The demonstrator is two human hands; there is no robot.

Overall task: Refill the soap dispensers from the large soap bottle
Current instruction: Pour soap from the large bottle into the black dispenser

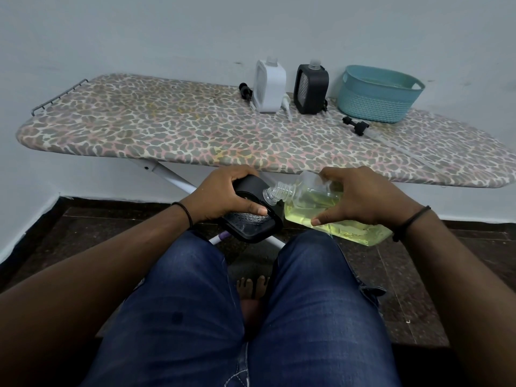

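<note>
My left hand (223, 195) grips a black soap dispenser (251, 219), tilted, above my knees in front of the ironing board. My right hand (360, 195) holds the large clear soap bottle (315, 208) of yellow-green soap, lying nearly on its side. The bottle's threaded open neck (275, 192) meets the dispenser's clear neck. On the board stand a white dispenser (269, 88) and another black dispenser (311, 89), both with open necks. Loose pump heads lie beside them: a black one (245, 90), a white one (286, 103) and a black one with a long tube (356, 125).
The leopard-print ironing board (167, 129) runs across the view against a pale wall. A teal woven basket (377, 93) sits at its back right. The board's white legs (173, 177) cross behind my hands. My jeans-clad legs and bare feet are below, over a dark floor.
</note>
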